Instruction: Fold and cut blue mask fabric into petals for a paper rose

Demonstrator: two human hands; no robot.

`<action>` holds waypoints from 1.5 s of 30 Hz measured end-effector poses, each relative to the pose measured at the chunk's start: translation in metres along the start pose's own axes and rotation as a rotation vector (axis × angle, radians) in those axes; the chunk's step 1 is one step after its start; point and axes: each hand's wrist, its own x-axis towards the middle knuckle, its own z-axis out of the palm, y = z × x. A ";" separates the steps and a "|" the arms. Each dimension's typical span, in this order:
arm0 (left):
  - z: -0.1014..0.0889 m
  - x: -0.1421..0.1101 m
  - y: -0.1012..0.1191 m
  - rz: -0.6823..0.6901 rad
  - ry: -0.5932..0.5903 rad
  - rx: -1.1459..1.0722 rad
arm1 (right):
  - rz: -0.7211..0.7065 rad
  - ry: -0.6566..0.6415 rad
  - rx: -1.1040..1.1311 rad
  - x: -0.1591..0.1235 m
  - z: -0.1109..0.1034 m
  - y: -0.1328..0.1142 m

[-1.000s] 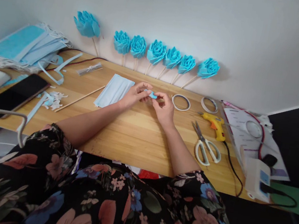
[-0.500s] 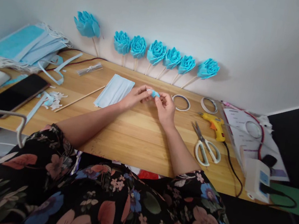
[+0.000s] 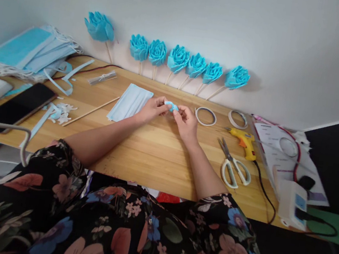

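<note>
Between my fingertips is a small folded piece of blue mask fabric (image 3: 172,106), held above the middle of the wooden table. My left hand (image 3: 153,110) pinches its left end, closed on it. From the other side my right hand (image 3: 187,122) grips the right end between thumb and fingers. Part of the piece is hidden behind the fingers. Just left of my left hand lies a flat pleated face mask (image 3: 130,103). A wooden stick (image 3: 90,112) rests beside that mask. To the right of my right hand is a roll of tape (image 3: 206,116).
Several blue fabric flowers (image 3: 178,59) on sticks lean against the wall. A stack of masks (image 3: 27,48), a phone (image 3: 20,107) and fabric scraps (image 3: 59,113) lie left. At right are scissors (image 3: 233,163), a yellow glue gun (image 3: 244,142), another tape roll (image 3: 237,119) and a power strip (image 3: 292,204).
Both hands have shifted very slightly left with the fabric piece, which is turned a little between the fingers. The view has also moved slightly; nothing else visibly differs.
</note>
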 end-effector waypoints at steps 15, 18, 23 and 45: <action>0.002 0.001 -0.003 0.007 -0.006 -0.008 | 0.069 0.069 0.143 0.004 0.000 -0.002; 0.001 0.002 -0.006 0.009 -0.027 -0.019 | 0.099 0.098 0.159 0.006 0.000 0.001; -0.003 0.003 -0.008 0.052 -0.020 -0.018 | 0.096 0.143 0.183 0.008 -0.001 0.004; -0.004 0.009 -0.017 0.131 -0.021 0.063 | 0.031 0.060 0.205 0.008 0.001 0.003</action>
